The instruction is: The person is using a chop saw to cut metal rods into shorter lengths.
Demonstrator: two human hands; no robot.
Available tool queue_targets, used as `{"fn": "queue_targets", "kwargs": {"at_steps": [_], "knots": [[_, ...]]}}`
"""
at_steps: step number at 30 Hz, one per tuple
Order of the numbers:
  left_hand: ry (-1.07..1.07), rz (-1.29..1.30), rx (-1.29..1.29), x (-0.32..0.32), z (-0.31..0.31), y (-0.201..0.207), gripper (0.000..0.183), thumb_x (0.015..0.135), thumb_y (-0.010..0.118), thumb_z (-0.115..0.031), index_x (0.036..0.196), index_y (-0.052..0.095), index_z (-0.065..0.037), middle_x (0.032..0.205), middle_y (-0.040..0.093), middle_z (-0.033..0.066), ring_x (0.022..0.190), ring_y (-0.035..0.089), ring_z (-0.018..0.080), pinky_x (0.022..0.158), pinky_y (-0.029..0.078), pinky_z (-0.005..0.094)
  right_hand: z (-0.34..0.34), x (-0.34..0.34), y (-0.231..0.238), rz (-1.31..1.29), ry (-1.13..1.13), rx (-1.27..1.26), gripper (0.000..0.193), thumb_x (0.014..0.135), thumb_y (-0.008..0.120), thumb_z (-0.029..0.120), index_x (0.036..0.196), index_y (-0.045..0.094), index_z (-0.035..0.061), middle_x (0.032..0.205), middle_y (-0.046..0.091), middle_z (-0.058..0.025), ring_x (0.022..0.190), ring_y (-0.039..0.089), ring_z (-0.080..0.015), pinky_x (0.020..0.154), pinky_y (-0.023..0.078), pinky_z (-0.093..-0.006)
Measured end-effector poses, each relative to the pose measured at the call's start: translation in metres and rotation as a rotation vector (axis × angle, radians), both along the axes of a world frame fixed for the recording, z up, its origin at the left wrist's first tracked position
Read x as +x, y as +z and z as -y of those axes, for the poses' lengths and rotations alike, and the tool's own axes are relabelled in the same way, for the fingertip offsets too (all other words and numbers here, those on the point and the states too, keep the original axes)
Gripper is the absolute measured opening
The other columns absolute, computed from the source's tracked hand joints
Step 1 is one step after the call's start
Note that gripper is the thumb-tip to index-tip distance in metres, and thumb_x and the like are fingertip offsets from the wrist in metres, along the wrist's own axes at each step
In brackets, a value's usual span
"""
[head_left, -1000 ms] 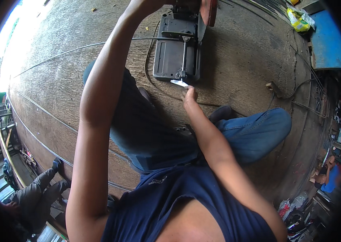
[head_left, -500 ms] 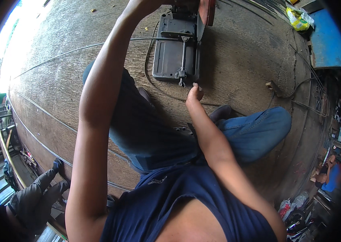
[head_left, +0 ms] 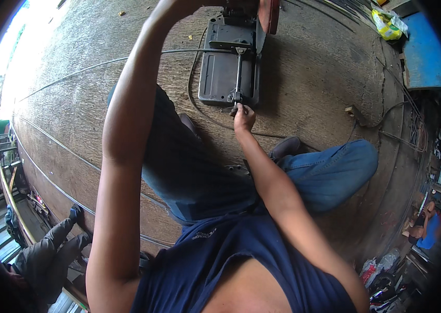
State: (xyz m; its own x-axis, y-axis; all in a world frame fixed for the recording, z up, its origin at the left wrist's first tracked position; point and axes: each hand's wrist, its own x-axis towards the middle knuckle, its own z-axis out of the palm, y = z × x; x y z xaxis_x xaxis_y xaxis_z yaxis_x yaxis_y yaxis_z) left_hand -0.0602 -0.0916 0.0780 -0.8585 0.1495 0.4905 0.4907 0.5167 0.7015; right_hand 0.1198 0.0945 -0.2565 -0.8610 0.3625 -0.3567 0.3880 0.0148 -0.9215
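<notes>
A cut-off saw stands on the floor before me, with a black base (head_left: 218, 78) and a red blade guard (head_left: 268, 16) at the top edge. My right hand (head_left: 244, 119) is closed around the crank handle (head_left: 235, 108) at the near end of the saw's vise screw (head_left: 239, 73). A long thin metal rod (head_left: 95, 67) runs from the left, behind my left arm, to the vise plate (head_left: 225, 45). My left hand (head_left: 192, 5) reaches up to the saw's upper part, cut off by the top edge; its fingers are hidden.
A dark cable (head_left: 192, 88) curves around the saw's base. Another long rod (head_left: 56, 143) lies at left. Far right are a blue panel (head_left: 429, 52), a yellow and white bag (head_left: 389, 23) and a small block (head_left: 355, 113). One person's legs (head_left: 53, 245) show lower left; another person (head_left: 426, 229) is at right.
My right hand has moved left and slightly down from beside the vise handle and closed on it. My left arm has stayed nearly in place.
</notes>
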Motion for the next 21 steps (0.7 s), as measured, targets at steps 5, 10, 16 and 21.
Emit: {"fn": "queue_targets", "kwargs": {"at_steps": [5, 10, 16, 21], "knots": [[0.068, 0.42, -0.111, -0.026, 0.079, 0.006, 0.052, 0.093, 0.062, -0.041, 0.128, 0.058, -0.004, 0.108, 0.067, 0.0105, 0.09, 0.065, 0.018, 0.076, 0.052, 0.0327, -0.021, 0.0, -0.01, 0.203, -0.109, -0.303, 0.023, 0.089, 0.059, 0.026, 0.081, 0.061, 0.0052, 0.063, 0.063, -0.0058, 0.051, 0.062, -0.0156, 0.044, 0.046, -0.0282], [0.155, 0.627, -0.148, -0.058, 0.194, -0.073, 0.031, 0.094, 0.061, -0.027, 0.121, 0.065, -0.011, 0.107, 0.07, 0.0098, 0.087, 0.068, 0.0131, 0.063, 0.054, 0.0261, -0.034, -0.001, -0.034, 0.309, -0.089, -0.372, 0.02, 0.088, 0.06, 0.024, 0.088, 0.062, 0.0037, 0.067, 0.064, -0.0068, 0.053, 0.063, -0.0161, 0.044, 0.049, -0.0286], [0.236, 0.71, -0.766, -0.034, 0.283, -0.239, 0.038, 0.085, 0.068, -0.039, 0.115, 0.069, -0.015, 0.1, 0.071, 0.0152, 0.092, 0.068, 0.0315, 0.081, 0.054, 0.0418, -0.051, -0.001, -0.057, 0.279, -0.102, -0.166, 0.021, 0.09, 0.061, 0.022, 0.097, 0.065, 0.0034, 0.073, 0.067, -0.006, 0.056, 0.063, -0.0176, 0.049, 0.049, -0.0297], [0.225, 0.659, -0.712, -0.034, 0.287, -0.329, 0.045, 0.085, 0.068, -0.032, 0.122, 0.063, -0.007, 0.112, 0.065, 0.0214, 0.107, 0.062, 0.0373, 0.091, 0.049, 0.0448, -0.061, 0.011, -0.098, 0.337, -0.139, 0.399, 0.033, 0.091, 0.06, 0.024, 0.115, 0.059, 0.001, 0.084, 0.07, -0.0141, 0.077, 0.068, -0.0272, 0.067, 0.053, -0.0357]]}}
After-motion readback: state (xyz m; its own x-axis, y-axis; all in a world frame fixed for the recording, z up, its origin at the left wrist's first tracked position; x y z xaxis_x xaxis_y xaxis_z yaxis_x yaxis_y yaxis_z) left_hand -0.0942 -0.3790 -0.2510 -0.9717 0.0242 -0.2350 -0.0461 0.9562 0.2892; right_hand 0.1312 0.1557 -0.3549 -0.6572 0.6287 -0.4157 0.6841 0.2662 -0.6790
